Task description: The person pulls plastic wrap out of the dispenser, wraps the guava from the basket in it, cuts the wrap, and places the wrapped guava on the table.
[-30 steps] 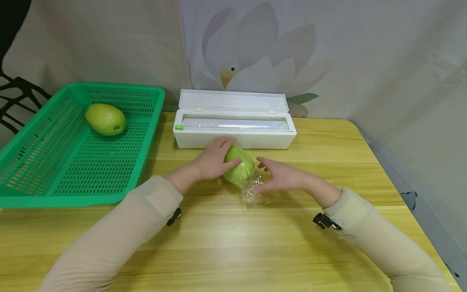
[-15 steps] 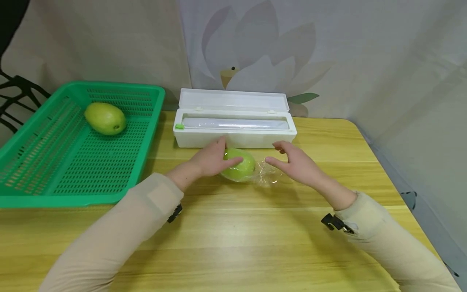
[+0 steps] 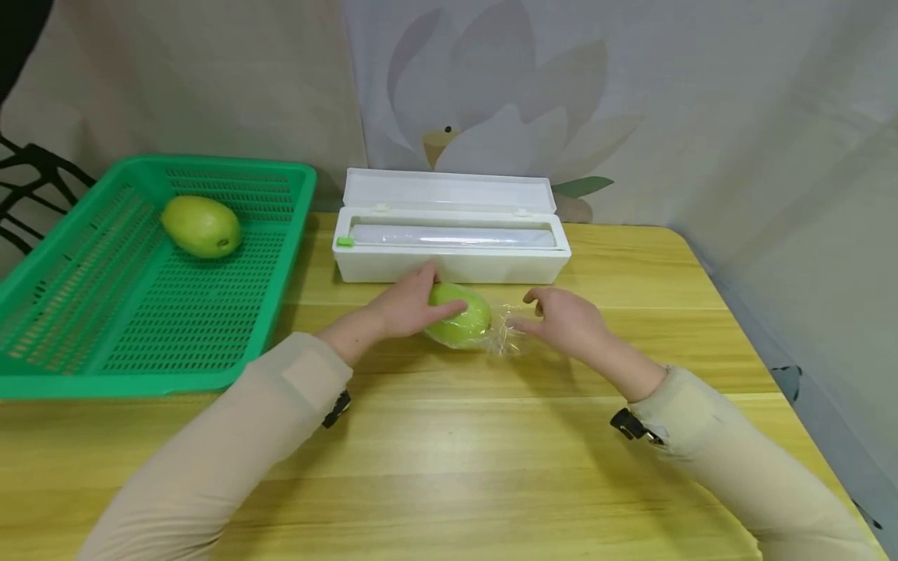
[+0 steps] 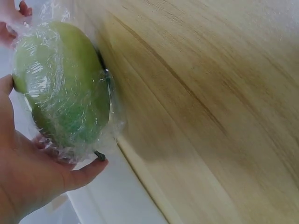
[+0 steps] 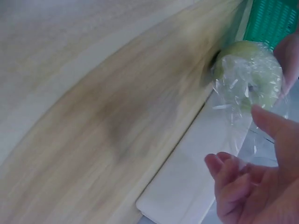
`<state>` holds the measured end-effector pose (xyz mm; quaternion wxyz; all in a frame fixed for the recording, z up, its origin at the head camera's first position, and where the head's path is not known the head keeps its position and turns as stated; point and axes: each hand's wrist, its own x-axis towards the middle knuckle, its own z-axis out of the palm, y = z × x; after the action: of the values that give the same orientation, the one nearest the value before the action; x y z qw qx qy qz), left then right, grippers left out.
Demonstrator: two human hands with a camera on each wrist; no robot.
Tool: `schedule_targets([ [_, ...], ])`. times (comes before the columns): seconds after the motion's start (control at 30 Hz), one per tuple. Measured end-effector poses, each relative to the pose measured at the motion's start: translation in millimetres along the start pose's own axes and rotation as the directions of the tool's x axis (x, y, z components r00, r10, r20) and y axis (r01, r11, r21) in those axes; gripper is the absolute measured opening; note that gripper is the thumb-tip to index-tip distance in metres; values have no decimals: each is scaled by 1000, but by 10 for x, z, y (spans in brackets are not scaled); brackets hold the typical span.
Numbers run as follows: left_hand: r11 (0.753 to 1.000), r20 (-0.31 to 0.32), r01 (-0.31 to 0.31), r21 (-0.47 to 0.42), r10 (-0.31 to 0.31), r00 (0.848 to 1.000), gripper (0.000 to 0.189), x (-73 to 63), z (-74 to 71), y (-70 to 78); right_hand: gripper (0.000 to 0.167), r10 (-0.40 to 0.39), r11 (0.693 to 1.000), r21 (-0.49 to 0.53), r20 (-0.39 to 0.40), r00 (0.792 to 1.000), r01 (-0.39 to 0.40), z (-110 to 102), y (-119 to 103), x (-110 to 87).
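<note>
A green mango (image 3: 457,319) wrapped in clear cling film lies on its side over the table. My left hand (image 3: 403,308) grips its left end, thumb across the top and fingers behind it. The stem (image 4: 99,155) shows close to the thumb tip in the left wrist view. A loose, crumpled tail of cling film (image 3: 503,333) sticks out from the mango's right end. My right hand (image 3: 570,323) is beside this tail, with its thumb and bent fingers apart. In the right wrist view, film strands (image 5: 233,123) hang between the mango and the fingertips.
A white cling film box (image 3: 452,269) with its lid raised stands just behind the mango, a film roll (image 3: 452,237) inside. At the left, a green basket (image 3: 277,304) holds another mango (image 3: 201,227). A curtain closes off the wooden table's (image 3: 449,467) back.
The mango has turned, so its film tail points right instead of toward me. My right hand moved right and away, then came back a little left to the tail. The left hand keeps its grip.
</note>
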<state>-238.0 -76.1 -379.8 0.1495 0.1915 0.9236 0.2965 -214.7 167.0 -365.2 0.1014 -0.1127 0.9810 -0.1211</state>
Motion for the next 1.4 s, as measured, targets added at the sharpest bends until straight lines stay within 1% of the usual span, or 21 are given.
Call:
schedule_targets([
  [0.07,1000,-3,-5,-9,5,1000,58,5,4,-3,53,8,997,72,-9,1000,-7,13,6,46],
  [0.1,1000,-5,-11,-17,10,1000,57,5,6,-5,50,12,992,127,-6,1000,-11,21,9,70],
  [0.13,1000,-8,-14,-22,14,1000,57,8,7,-9,47,14,982,190,-1,1000,-14,29,7,94],
  [0.17,999,-11,-18,-28,18,1000,57,9,8,-10,43,18,965,261,5,1000,-18,37,5,120],
  [0.2,999,-12,-23,-34,23,1000,57,10,9,-12,39,15,942,335,13,1000,-19,46,3,144],
  [0.27,998,-12,-40,-45,39,999,56,15,10,-14,34,22,881,471,40,999,-38,64,-12,189],
  [0.33,997,-10,-62,-47,62,998,56,22,14,-17,32,16,828,559,50,999,-41,79,-36,229],
  [0.37,996,-7,-78,-50,77,997,56,24,16,-15,32,11,813,581,52,999,-39,86,-48,247],
  [0.4,995,-2,-90,-51,90,996,56,27,18,-14,34,3,804,594,56,998,-36,89,-59,264],
  [0.43,993,4,-102,-52,102,995,56,31,21,-13,35,-4,802,596,61,998,-34,88,-71,276],
  [0.57,989,26,-132,-60,133,991,56,37,28,-5,40,-55,822,569,93,994,-8,30,-60,290],
  [0.63,989,29,-133,-68,135,990,56,39,29,-11,42,-70,823,568,105,992,-2,-32,-23,267],
  [0.73,988,27,-128,-87,131,991,54,39,28,-29,45,-58,822,570,102,993,-11,-141,47,204],
  [0.83,988,27,-116,-106,120,992,53,37,24,-44,46,-43,832,554,97,994,-18,-224,98,134],
  [0.97,987,32,-112,-113,116,993,56,31,14,-49,47,-30,847,529,151,988,-55,-257,127,69],
  [1.07,987,36,-109,-116,114,993,56,31,7,-48,43,-16,844,529,190,982,-89,-235,130,68],
  [1.17,988,41,-109,-111,114,993,56,33,3,-41,34,1,822,558,199,980,-114,-205,125,95],
  [1.23,988,43,-112,-107,117,992,56,33,1,-32,30,18,796,590,194,981,-131,-197,112,113],
  [1.3,988,41,-116,-106,121,992,56,32,1,-24,28,42,762,629,188,981,-154,-204,91,126],
  [1.4,986,35,-121,-111,125,992,56,30,3,-14,30,74,701,691,171,982,-173,-217,34,150],
])
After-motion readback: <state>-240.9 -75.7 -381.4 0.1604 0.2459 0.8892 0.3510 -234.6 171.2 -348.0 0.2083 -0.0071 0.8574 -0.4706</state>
